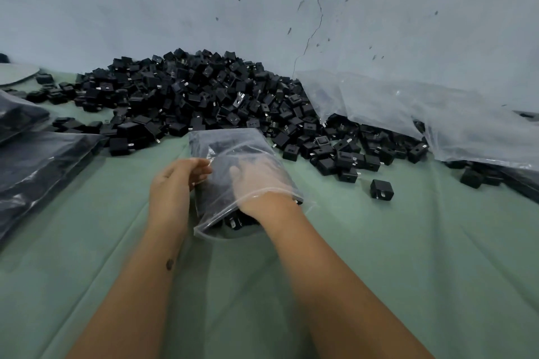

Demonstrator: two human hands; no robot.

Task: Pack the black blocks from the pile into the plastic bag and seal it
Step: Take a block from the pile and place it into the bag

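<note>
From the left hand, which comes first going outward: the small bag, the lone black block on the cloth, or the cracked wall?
1. Small bag: in the left hand's grip.
2. Lone black block: on the cloth, far right.
3. Cracked wall: behind the pile.

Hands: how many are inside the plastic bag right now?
1. The right hand is inside the plastic bag, reaching in through its open mouth. The left hand is outside, pinching the bag's left edge.

Clear plastic bag (233, 151) lying open-mouthed, black blocks (186, 96) piled behind
</note>
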